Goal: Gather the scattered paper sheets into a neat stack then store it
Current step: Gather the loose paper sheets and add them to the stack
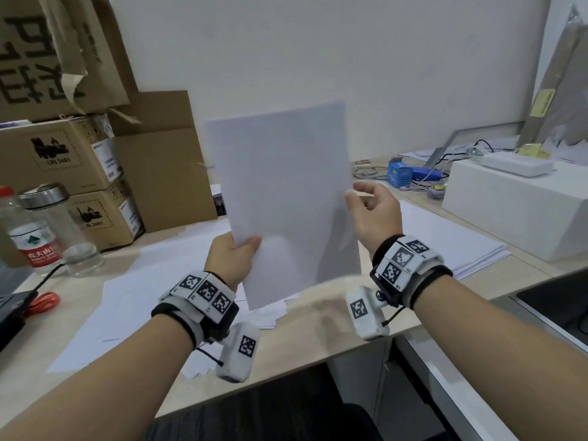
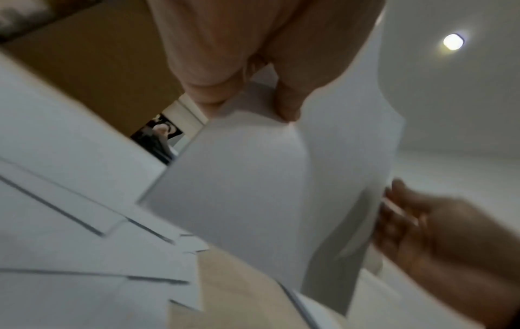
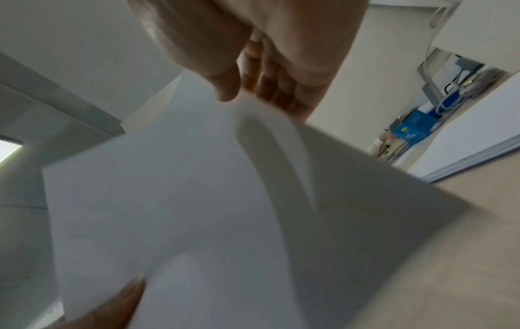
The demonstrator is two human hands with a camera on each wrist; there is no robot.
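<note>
Sheets (image 1: 280,192) of smooth white rectangular paper stand pinched in left hand (image 1: 234,253).

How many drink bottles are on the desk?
2. A plastic bottle with a red label stands at the desk's far left. A clear bottle with a metal lid stands just right of it. More could be hiding outside the picture.

I'm seeing bare surface (image 1: 311,332) ahead; cardboard boxes (image 1: 63,154) (bottles (image 1: 31,240) beside them) are crowding left, white box (image 1: 509,211) right.
</note>
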